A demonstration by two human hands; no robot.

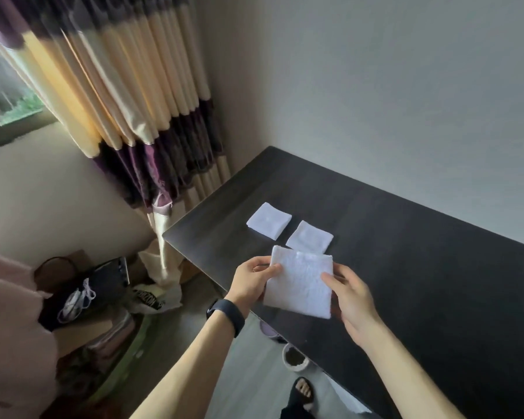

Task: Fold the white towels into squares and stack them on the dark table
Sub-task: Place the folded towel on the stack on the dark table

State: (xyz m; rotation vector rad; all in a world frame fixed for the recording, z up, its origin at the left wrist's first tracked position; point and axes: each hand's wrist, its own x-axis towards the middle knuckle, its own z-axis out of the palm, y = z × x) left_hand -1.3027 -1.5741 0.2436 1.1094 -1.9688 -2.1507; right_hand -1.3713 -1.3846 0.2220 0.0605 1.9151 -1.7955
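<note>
My L hand (251,278) & R hand (350,293) each pinch one side of folded towel (300,284), above dark table (421,252). Two folded squares (269,220) (309,237) lie beyond, apart.

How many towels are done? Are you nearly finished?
Two look done: a far square and a near square lie side by side on the table, not stacked. A third towel, already folded small, is pinched by the left grip and right grip. Left: set it down and stack all three. No unfolded towels show.
</note>
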